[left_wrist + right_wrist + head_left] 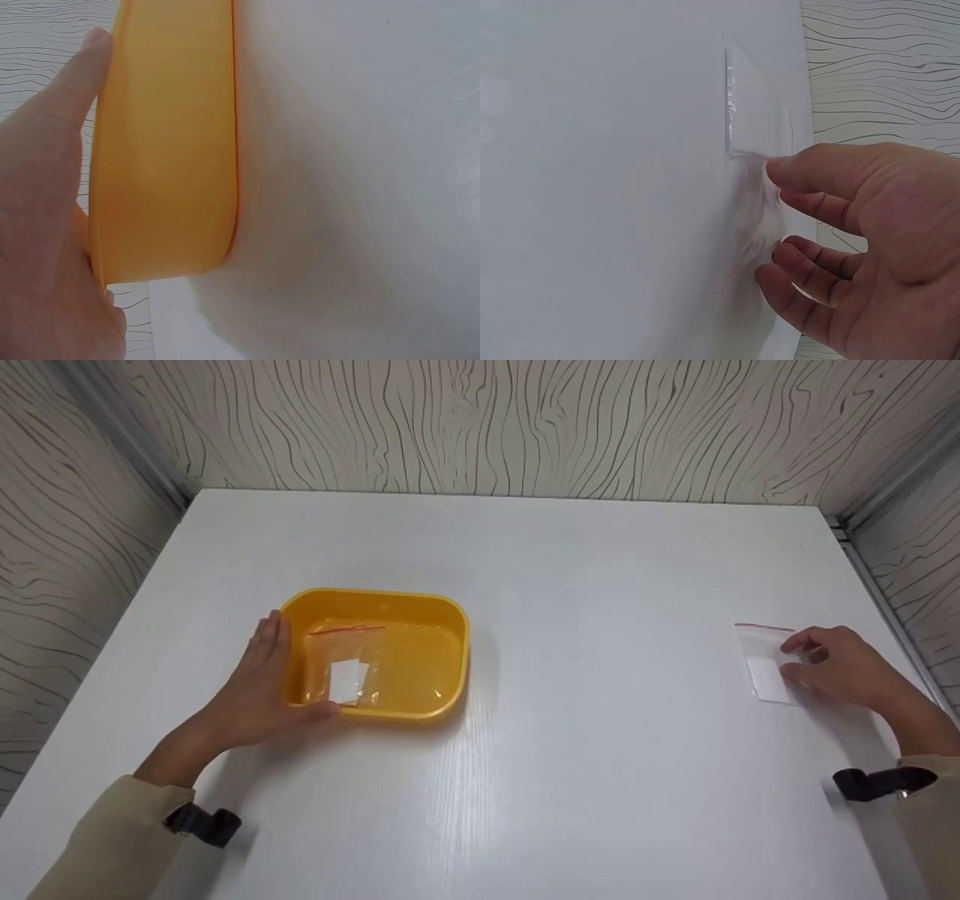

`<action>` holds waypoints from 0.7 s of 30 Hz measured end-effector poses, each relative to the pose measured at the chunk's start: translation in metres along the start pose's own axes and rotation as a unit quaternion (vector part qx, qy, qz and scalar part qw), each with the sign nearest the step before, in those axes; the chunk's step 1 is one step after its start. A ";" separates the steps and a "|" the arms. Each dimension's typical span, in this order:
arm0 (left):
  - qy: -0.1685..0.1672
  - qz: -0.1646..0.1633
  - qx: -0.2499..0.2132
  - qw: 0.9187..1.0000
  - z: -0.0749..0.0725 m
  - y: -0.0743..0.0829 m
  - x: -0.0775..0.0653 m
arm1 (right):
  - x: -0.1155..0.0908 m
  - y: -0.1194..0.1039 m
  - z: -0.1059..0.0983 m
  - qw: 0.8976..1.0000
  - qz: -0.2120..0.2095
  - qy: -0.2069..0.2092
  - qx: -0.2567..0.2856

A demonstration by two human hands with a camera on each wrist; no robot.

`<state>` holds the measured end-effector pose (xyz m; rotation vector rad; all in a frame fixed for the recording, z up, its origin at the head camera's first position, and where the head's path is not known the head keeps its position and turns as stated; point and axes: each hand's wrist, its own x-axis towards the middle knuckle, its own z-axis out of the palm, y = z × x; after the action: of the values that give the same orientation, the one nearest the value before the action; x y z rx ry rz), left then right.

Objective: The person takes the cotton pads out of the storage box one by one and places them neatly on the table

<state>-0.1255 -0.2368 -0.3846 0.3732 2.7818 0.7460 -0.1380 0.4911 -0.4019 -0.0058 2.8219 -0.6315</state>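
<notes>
My left hand (251,690) lies against the left end of a yellow plastic bin (460,660). Its fairly straight fingers rest at the left rim, and the thumb stretches along the front rim. Inside the bin, toward its left, lie overlapping clear zip bags (346,645) with red seal lines and white cards in them. Far to the right, my right hand (844,667) pinches the right side of another clear zip bag (757,645), which holds a white card (766,679). In the right wrist view the film puckers between the thumb (817,169) and curled fingers.
The white table (600,697) has wood-patterned panels (480,427) along its back and both sides. The bin and the right-hand bag stand well apart on the tabletop. Each wrist wears a black camera band (202,823).
</notes>
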 end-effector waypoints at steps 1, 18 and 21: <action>0.000 0.000 0.000 1.000 0.000 0.000 0.000 | 0.000 0.000 0.000 1.000 -0.001 0.000 -0.001; 0.007 0.014 -0.007 1.000 0.001 -0.004 0.001 | -0.001 0.000 -0.007 1.000 -0.002 0.011 0.008; 0.008 0.015 -0.005 1.000 0.001 -0.004 0.001 | -0.001 -0.001 -0.009 1.000 0.002 0.010 0.006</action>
<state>-0.1266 -0.2391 -0.3874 0.4108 2.7917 0.7714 -0.1388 0.4939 -0.3936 0.0080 2.8371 -0.6513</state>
